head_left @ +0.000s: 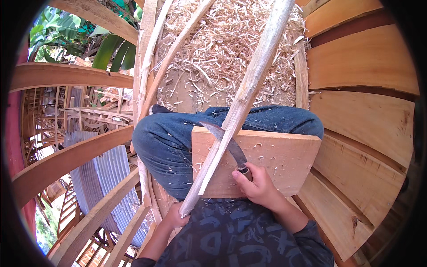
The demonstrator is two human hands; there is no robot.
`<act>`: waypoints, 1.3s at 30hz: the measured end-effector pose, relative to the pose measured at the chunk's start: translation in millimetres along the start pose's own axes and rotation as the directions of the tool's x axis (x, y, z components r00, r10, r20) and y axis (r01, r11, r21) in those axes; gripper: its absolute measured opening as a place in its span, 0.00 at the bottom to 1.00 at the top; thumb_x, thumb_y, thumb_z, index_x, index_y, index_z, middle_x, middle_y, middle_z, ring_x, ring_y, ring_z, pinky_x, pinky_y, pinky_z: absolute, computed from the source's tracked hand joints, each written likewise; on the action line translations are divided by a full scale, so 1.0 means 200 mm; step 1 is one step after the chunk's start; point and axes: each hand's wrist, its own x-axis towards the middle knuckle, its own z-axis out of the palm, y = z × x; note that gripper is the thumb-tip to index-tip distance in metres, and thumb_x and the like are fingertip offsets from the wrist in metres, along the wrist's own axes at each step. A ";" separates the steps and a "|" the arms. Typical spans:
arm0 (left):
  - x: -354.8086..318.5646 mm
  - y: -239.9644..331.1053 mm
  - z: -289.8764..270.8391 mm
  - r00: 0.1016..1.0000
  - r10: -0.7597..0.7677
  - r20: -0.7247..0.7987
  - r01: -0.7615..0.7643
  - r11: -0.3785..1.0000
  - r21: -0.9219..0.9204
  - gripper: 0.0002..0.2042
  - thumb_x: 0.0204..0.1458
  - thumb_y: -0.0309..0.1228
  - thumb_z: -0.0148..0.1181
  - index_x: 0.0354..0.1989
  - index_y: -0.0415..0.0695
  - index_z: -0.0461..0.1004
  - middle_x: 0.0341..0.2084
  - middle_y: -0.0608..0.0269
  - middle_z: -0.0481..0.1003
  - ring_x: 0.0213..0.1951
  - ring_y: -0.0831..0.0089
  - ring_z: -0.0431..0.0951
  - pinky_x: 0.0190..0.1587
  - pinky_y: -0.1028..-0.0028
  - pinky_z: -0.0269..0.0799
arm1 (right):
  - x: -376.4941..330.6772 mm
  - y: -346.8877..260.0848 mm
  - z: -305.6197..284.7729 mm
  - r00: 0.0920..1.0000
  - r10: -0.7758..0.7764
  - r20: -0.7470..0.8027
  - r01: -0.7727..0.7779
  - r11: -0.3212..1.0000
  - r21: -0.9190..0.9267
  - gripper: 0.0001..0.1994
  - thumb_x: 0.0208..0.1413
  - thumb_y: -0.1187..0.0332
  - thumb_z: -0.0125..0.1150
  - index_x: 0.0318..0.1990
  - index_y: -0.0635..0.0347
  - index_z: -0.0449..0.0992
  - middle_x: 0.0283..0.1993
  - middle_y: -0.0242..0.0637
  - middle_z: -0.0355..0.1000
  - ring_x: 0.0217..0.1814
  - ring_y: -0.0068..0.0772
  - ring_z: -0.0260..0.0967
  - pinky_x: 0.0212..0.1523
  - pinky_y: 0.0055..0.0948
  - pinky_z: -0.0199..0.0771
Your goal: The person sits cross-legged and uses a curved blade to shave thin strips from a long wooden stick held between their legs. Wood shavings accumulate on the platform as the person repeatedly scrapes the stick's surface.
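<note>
A long pale wooden pole (249, 84) slants from my lower left up to the far right, lying across the edge of a flat board (275, 155) on my lap. My left hand (175, 217) is closed round the pole's near end. In my right hand (260, 184) is the short dark handle of a curved knife (234, 149), its fingers wrapped round it. The hooked blade reaches up and left and meets the pole near the board's far edge; its tip shows on the pole's left side. Small shavings dot the board.
Wood shavings (231, 44) cover the plank floor beyond my crossed legs (167, 147). Thin wooden strips (175, 44) lean at the left beside an open slatted railing (75, 155). Overlapping plank boards (360, 115) wall the right. Corrugated sheets (111, 178) lie outside, lower down.
</note>
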 end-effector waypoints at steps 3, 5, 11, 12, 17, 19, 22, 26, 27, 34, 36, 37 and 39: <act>0.00 -0.06 0.00 1.000 0.001 0.026 0.000 1.000 -0.007 0.17 0.35 0.26 0.59 0.38 0.37 0.73 0.27 0.55 0.76 0.30 0.70 0.77 0.37 0.72 0.70 | 0.01 0.00 0.02 0.989 -0.105 -0.100 0.096 0.991 -0.095 0.12 0.56 0.67 0.59 0.36 0.71 0.71 0.17 0.45 0.67 0.15 0.30 0.65 0.18 0.34 0.61; 0.01 -0.05 -0.01 0.999 0.029 0.029 -0.030 1.000 0.009 0.17 0.35 0.26 0.59 0.38 0.37 0.73 0.27 0.55 0.76 0.31 0.70 0.77 0.37 0.72 0.70 | 0.01 0.00 0.03 0.990 -0.097 -0.103 0.084 0.988 -0.127 0.09 0.56 0.68 0.58 0.34 0.68 0.71 0.18 0.36 0.66 0.17 0.23 0.63 0.19 0.27 0.60; 0.00 -0.09 -0.01 0.999 -0.010 0.037 0.008 0.999 0.045 0.19 0.35 0.26 0.60 0.40 0.38 0.73 0.27 0.55 0.77 0.31 0.69 0.77 0.38 0.71 0.71 | 0.01 0.03 0.03 0.979 -0.163 -0.120 0.137 0.970 -0.200 0.08 0.58 0.69 0.57 0.33 0.66 0.70 0.18 0.33 0.65 0.16 0.22 0.62 0.18 0.25 0.59; 0.00 -0.10 0.00 1.000 0.020 0.021 -0.021 0.999 0.041 0.19 0.34 0.26 0.60 0.40 0.38 0.73 0.27 0.55 0.77 0.31 0.69 0.77 0.38 0.71 0.71 | 0.02 0.04 0.04 0.974 -0.193 -0.123 0.165 0.964 -0.207 0.08 0.58 0.68 0.56 0.33 0.65 0.69 0.18 0.33 0.64 0.16 0.22 0.61 0.17 0.25 0.59; 0.00 -0.09 0.00 0.999 0.045 0.007 -0.046 0.999 0.029 0.20 0.34 0.26 0.60 0.41 0.38 0.73 0.28 0.54 0.77 0.31 0.66 0.78 0.38 0.71 0.71 | -0.04 -0.05 0.02 0.940 0.164 0.298 -0.333 0.625 0.706 0.07 0.62 0.67 0.51 0.37 0.61 0.68 0.16 0.24 0.58 0.13 0.16 0.56 0.14 0.20 0.56; -0.01 -0.07 0.00 0.999 0.032 0.015 -0.033 0.999 0.041 0.20 0.34 0.26 0.60 0.41 0.38 0.73 0.28 0.54 0.77 0.31 0.66 0.78 0.38 0.71 0.71 | -0.04 -0.06 0.01 0.936 0.158 0.313 -0.347 0.559 0.753 0.06 0.62 0.67 0.50 0.38 0.61 0.69 0.15 0.22 0.58 0.14 0.15 0.57 0.14 0.19 0.56; 0.00 -0.06 0.00 0.998 0.059 -0.005 -0.059 0.996 0.061 0.20 0.34 0.26 0.60 0.41 0.38 0.73 0.27 0.54 0.76 0.30 0.67 0.77 0.38 0.71 0.71 | 0.00 0.02 0.01 0.978 0.142 0.155 -0.204 0.819 0.536 0.08 0.61 0.67 0.52 0.36 0.63 0.69 0.16 0.26 0.61 0.15 0.16 0.59 0.15 0.22 0.56; 0.00 -0.05 -0.01 0.999 -0.004 0.034 0.002 0.998 0.062 0.20 0.34 0.26 0.60 0.41 0.38 0.73 0.26 0.55 0.76 0.30 0.68 0.77 0.37 0.71 0.71 | -0.01 0.05 0.02 0.997 0.005 -0.081 0.003 0.996 0.093 0.10 0.59 0.66 0.56 0.35 0.66 0.70 0.17 0.31 0.65 0.16 0.20 0.62 0.17 0.24 0.59; 0.00 -0.05 -0.02 0.998 -0.034 0.054 0.030 0.997 0.070 0.20 0.34 0.26 0.60 0.41 0.38 0.73 0.26 0.55 0.76 0.30 0.68 0.77 0.37 0.71 0.71 | -0.01 0.03 0.03 0.992 -0.031 -0.123 0.033 0.999 0.020 0.10 0.58 0.66 0.56 0.35 0.66 0.71 0.18 0.33 0.66 0.16 0.21 0.63 0.18 0.25 0.59; 0.01 -0.07 0.00 0.998 0.056 0.007 -0.056 0.998 0.033 0.20 0.34 0.25 0.60 0.41 0.38 0.74 0.27 0.55 0.77 0.30 0.67 0.78 0.38 0.72 0.71 | 0.01 0.02 -0.01 0.999 -0.030 -0.017 0.033 0.981 0.189 0.09 0.60 0.67 0.53 0.38 0.64 0.68 0.18 0.31 0.64 0.15 0.21 0.61 0.15 0.24 0.59; 0.00 -0.06 0.00 0.999 0.048 0.006 -0.048 0.998 0.045 0.20 0.34 0.25 0.60 0.41 0.38 0.74 0.27 0.54 0.77 0.30 0.66 0.78 0.38 0.72 0.71 | -0.01 -0.02 -0.06 0.931 0.165 0.324 -0.349 0.658 0.667 0.07 0.62 0.67 0.50 0.39 0.62 0.66 0.18 0.29 0.61 0.13 0.19 0.58 0.14 0.22 0.58; 0.00 -0.05 0.00 0.999 0.055 0.000 -0.054 0.997 0.048 0.19 0.34 0.25 0.60 0.41 0.38 0.74 0.27 0.54 0.77 0.30 0.65 0.78 0.38 0.72 0.71 | -0.01 -0.02 -0.06 0.929 0.125 0.348 -0.348 0.614 0.708 0.07 0.63 0.67 0.49 0.40 0.61 0.65 0.18 0.28 0.60 0.13 0.18 0.56 0.13 0.21 0.57; 0.00 -0.05 0.00 0.998 0.066 -0.013 -0.065 0.996 0.054 0.19 0.34 0.24 0.60 0.41 0.38 0.74 0.27 0.53 0.77 0.30 0.65 0.78 0.37 0.71 0.71 | -0.02 -0.01 -0.05 0.921 0.043 0.387 -0.352 0.518 0.780 0.05 0.64 0.67 0.46 0.40 0.58 0.62 0.18 0.25 0.57 0.12 0.15 0.52 0.13 0.19 0.57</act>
